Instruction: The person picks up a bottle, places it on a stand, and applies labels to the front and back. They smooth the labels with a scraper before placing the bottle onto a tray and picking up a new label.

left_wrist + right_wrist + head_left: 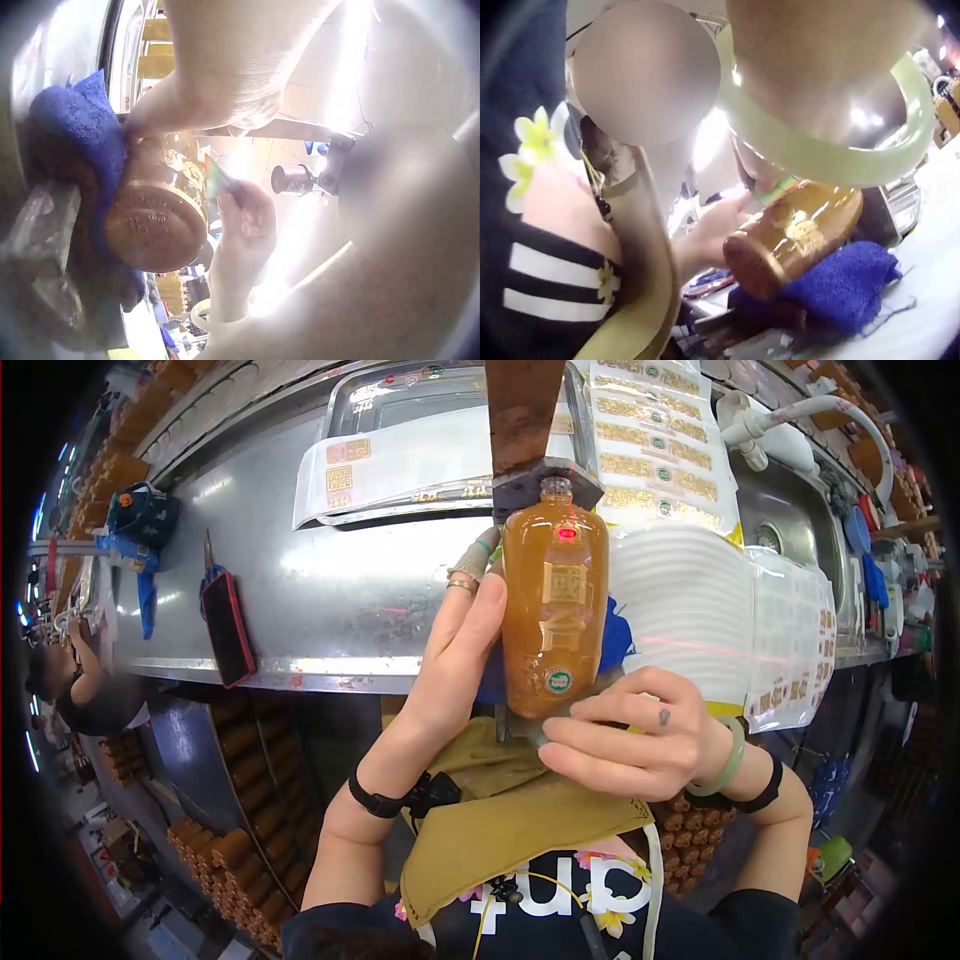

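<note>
An amber bottle with gold lettering and a green round sticker lies with its neck at a dark bracket; its base faces out in the left wrist view. Blue cloth is beneath it, also in the right wrist view. My left hand grips the bottle's left side, thumb against the glass, a cot and ring on one finger; its far fingertips are hidden. Beside the base, my right hand pinches a thin, shiny, greenish piece close to the bottle's surface.
A metal table holds a tray under a label sheet and a red-edged phone. More gold label sheets lie right of the bottle, near a sink. A brown upright bar rises behind the neck.
</note>
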The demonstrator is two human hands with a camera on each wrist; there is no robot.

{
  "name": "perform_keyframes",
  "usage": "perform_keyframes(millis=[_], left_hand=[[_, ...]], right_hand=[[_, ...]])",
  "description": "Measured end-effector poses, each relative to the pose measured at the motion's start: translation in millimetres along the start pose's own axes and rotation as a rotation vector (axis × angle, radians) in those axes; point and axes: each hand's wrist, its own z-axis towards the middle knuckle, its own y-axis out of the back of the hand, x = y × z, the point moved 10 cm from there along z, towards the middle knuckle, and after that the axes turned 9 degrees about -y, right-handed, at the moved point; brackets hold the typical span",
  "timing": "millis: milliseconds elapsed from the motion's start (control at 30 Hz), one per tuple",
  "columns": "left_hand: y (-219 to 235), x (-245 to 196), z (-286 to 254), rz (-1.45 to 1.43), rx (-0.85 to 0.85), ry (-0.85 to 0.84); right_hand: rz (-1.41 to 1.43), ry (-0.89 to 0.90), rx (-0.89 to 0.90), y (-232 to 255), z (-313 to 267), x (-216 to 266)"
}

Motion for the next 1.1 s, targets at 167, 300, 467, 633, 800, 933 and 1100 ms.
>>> perform_keyframes(millis=[167,300,467,633,800,933,1100], left_hand=[[8,12,2,0.098,-0.040,0.043],[5,8,3,0.091,-0.028,0.020],[-7,0,0,0.166,0.034,-0.024],[-7,-1,-3,0.276,0.076,-0.112],[-5,0,-3,0.265,0.072,-0.099],[-4,1,2,0.227,0.045,-0.039],[-9,-3,4,0.443,0.078,-0.121]], right_hand=[[-0.120,-0.184,-0.177,27,12,-40],[0.026,-0.057,-0.104,5,-13,-16],[0.394,-0.794,-0.415,20,-30,-76],[0.612,-0.963,-0.562,-6,-29,-118],[-0.006,-0.911,-0.428,13,-36,-115],[0.003,-0.784,-0.517,39,-20,-117],[0.081,-0.568,-0.261,21,42,-101]])
